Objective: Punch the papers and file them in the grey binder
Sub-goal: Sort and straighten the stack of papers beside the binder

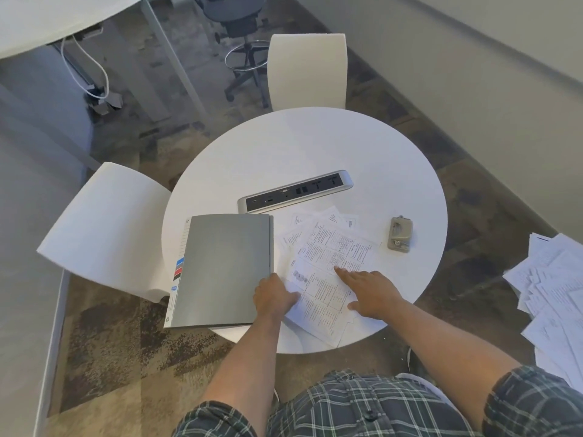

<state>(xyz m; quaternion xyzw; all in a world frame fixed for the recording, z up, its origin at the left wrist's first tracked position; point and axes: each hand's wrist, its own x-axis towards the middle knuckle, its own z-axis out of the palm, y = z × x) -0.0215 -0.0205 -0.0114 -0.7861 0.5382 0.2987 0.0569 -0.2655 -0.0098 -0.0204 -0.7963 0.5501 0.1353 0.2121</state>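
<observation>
Round and white, the surface [315,146] fills mid-frame, the closed grey binder [224,269] lying at its lower left. Just right of it, the loose papers [328,247] are fanned out. Left hand [274,294] seems to pinch their near edge; right hand [372,291] rests spread flat on them. Further right, well apart, sits the hole punch [400,234]
</observation>
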